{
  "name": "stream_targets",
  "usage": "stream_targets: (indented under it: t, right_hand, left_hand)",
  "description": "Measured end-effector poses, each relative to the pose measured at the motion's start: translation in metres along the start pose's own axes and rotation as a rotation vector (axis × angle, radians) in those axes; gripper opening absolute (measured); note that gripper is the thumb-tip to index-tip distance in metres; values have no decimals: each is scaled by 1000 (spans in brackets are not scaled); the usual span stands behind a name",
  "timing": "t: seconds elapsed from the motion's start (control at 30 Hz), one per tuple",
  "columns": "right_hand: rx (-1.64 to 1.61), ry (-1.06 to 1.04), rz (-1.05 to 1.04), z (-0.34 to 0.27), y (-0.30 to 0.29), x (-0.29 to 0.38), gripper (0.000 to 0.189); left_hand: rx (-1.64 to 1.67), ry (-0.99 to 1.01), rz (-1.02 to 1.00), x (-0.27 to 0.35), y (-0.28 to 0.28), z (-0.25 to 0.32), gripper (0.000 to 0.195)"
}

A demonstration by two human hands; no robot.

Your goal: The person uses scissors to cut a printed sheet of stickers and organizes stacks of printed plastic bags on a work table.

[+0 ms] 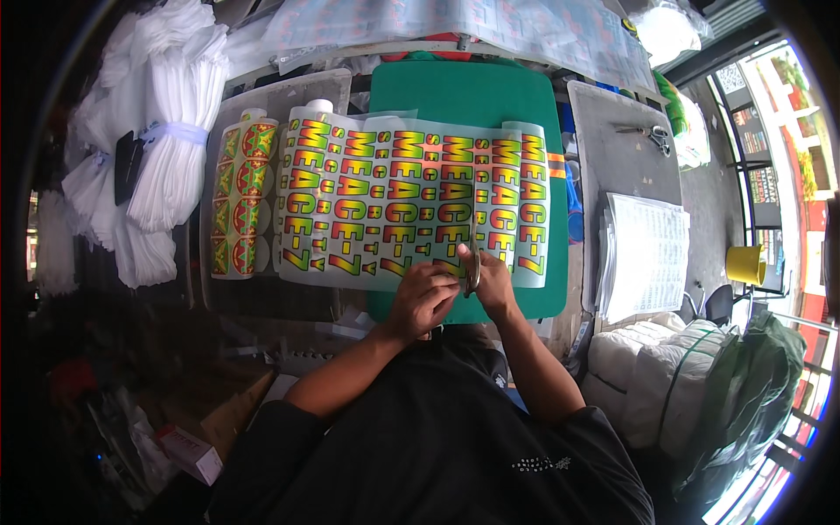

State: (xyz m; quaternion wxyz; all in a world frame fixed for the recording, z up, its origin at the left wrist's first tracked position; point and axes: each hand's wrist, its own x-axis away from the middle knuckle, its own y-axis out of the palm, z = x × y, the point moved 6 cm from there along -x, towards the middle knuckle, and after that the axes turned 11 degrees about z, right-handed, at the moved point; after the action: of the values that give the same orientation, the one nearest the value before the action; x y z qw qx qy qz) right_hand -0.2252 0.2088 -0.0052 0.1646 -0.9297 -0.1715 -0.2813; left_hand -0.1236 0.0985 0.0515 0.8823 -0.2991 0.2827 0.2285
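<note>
My right hand (pixel 491 279) grips a pair of scissors (pixel 474 262), whose blades point away from me along the printed transfer film. My left hand (pixel 428 292) pinches the near edge of the film just left of the scissors. This translucent film sheet (pixel 374 203) bears columns of large and small letters in red, yellow and green. A narrow strip (pixel 531 203) with the same kind of lettering lies at its right side, on a green board (pixel 462 85). Farther left, a film strip with round and star designs (pixel 241 200) rests on a grey board.
Another pair of scissors (pixel 656 138) lies on the right grey board (pixel 590 131), above a stack of printed sheets (pixel 643 256). Bundled white material (pixel 170 144) is at the left. Wrapped white bales (pixel 669 380) stand at the lower right, and a yellow bucket (pixel 746 264) beyond.
</note>
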Motion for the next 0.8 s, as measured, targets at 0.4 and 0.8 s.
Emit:
stream_targets:
  t: [0.4, 0.8]
  right_hand:
    - [77, -10, -23, -14, -2, -29, 72]
    - [38, -70, -7, -25, 3, -47, 74]
  left_hand:
    - [-15, 13, 11, -1, -2, 4, 23]
    - [-23, -8, 32, -5, -5, 8, 21]
